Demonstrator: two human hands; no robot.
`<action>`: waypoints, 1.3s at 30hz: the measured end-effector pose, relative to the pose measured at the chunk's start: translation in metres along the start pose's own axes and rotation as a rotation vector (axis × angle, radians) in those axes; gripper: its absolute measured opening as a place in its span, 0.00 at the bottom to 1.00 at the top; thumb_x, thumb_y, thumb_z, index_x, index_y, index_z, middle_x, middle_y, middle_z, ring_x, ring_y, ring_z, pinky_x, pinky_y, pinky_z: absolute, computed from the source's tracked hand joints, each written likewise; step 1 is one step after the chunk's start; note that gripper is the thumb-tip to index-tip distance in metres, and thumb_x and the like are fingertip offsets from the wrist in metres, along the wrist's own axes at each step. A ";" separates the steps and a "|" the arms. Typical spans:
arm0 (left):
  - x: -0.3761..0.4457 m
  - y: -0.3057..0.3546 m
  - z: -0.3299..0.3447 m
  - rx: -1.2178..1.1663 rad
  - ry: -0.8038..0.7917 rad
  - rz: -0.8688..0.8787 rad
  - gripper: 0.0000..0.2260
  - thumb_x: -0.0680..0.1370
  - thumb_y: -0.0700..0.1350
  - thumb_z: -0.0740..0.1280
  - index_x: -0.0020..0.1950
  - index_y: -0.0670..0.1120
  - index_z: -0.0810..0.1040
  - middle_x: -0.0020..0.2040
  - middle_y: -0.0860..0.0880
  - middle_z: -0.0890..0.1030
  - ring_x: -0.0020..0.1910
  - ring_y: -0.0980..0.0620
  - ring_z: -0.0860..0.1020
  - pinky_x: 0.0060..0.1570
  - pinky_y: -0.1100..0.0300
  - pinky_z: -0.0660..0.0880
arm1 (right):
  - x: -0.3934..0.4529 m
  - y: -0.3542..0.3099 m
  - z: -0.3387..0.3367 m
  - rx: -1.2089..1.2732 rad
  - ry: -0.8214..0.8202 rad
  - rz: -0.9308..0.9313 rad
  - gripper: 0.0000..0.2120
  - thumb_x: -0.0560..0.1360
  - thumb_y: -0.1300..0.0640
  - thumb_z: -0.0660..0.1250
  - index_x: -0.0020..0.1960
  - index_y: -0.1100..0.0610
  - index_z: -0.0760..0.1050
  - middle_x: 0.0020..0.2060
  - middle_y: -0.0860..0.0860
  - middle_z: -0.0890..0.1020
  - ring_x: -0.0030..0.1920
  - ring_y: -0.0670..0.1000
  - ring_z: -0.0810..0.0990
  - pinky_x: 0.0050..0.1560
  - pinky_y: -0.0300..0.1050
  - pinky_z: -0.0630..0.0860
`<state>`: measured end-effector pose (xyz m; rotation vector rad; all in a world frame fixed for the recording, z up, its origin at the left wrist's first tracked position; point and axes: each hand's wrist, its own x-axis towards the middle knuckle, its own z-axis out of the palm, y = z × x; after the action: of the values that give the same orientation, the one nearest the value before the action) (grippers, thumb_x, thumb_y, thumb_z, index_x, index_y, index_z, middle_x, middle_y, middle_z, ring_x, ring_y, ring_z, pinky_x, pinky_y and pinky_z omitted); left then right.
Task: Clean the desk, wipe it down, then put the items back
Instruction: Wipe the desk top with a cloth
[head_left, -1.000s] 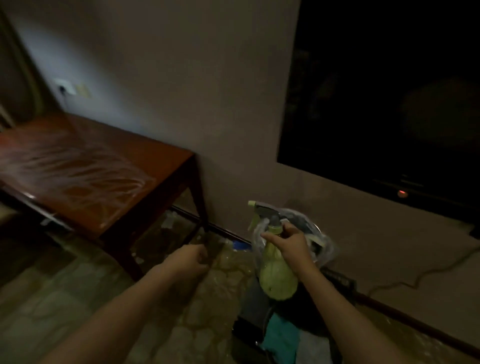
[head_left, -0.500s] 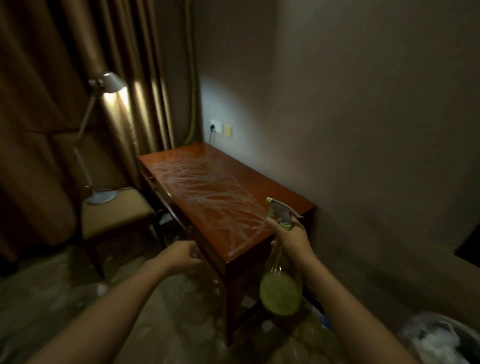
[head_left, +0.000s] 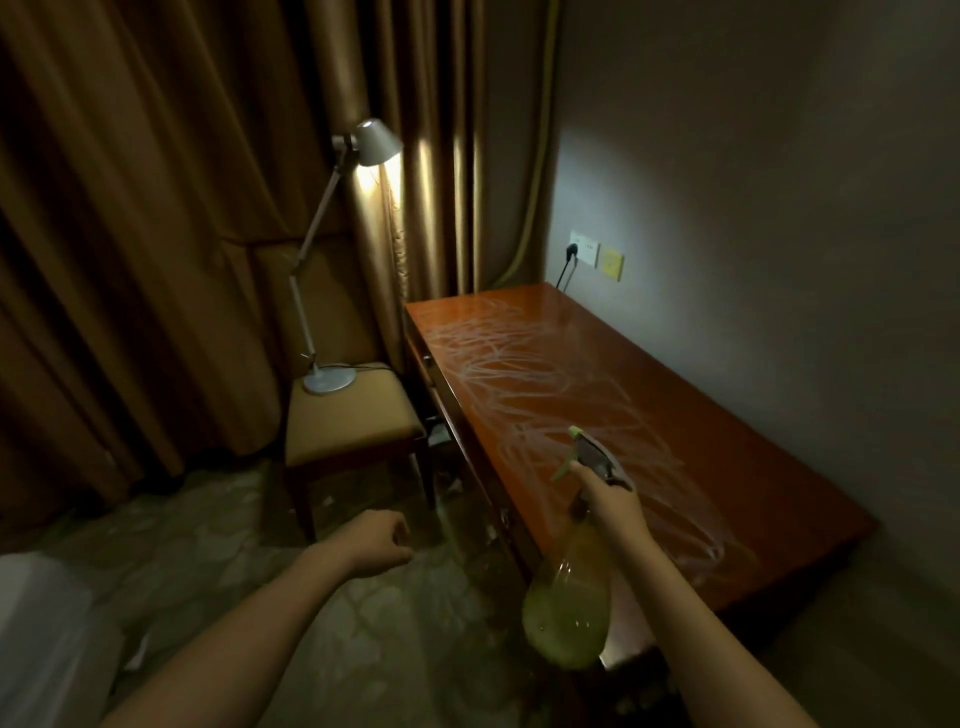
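The reddish wooden desk (head_left: 727, 447) stands against the right wall, its bare top streaked with pale wipe marks. My right hand (head_left: 610, 506) grips the neck of a clear spray bottle (head_left: 569, 618) with yellow-green liquid, held over the desk's near front edge, nozzle pointing left. My left hand (head_left: 382, 540) hangs over the floor left of the desk with its fingers loosely curled, holding nothing.
A silver desk lamp (head_left: 332, 249), lit, stands on a padded chair (head_left: 348, 421) left of the desk. Brown curtains (head_left: 156, 208) cover the left wall. A wall socket with a plug (head_left: 582, 252) sits above the desk's far end. Something white (head_left: 36, 639) lies at lower left.
My view has swung left from a bin and dark screen to the desk and closed in on it. The bottle has travelled with my right hand to the desk's front edge.
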<state>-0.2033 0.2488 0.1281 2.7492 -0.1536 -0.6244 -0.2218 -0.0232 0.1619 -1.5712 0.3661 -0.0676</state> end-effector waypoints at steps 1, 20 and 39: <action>0.023 -0.001 -0.007 0.007 -0.008 -0.012 0.14 0.75 0.49 0.66 0.58 0.44 0.77 0.55 0.47 0.79 0.54 0.50 0.78 0.52 0.58 0.75 | 0.021 -0.002 0.009 0.021 -0.008 0.024 0.07 0.77 0.60 0.65 0.55 0.55 0.71 0.33 0.54 0.74 0.31 0.51 0.73 0.30 0.42 0.75; 0.363 -0.068 -0.206 -0.052 0.058 0.053 0.11 0.76 0.47 0.66 0.57 0.46 0.76 0.51 0.48 0.78 0.48 0.53 0.75 0.48 0.60 0.72 | 0.352 -0.081 0.179 -0.042 0.008 0.049 0.12 0.76 0.69 0.62 0.43 0.52 0.71 0.34 0.53 0.71 0.34 0.50 0.69 0.34 0.42 0.65; 0.676 -0.088 -0.326 0.165 -0.122 0.212 0.15 0.77 0.51 0.66 0.60 0.44 0.76 0.57 0.46 0.79 0.55 0.49 0.77 0.52 0.59 0.72 | 0.647 -0.098 0.220 -0.148 0.288 0.138 0.13 0.74 0.71 0.63 0.56 0.63 0.79 0.43 0.52 0.80 0.41 0.51 0.78 0.44 0.47 0.76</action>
<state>0.5501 0.3069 0.1052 2.7978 -0.5398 -0.7502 0.4671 0.0119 0.1298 -1.6815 0.7178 -0.1637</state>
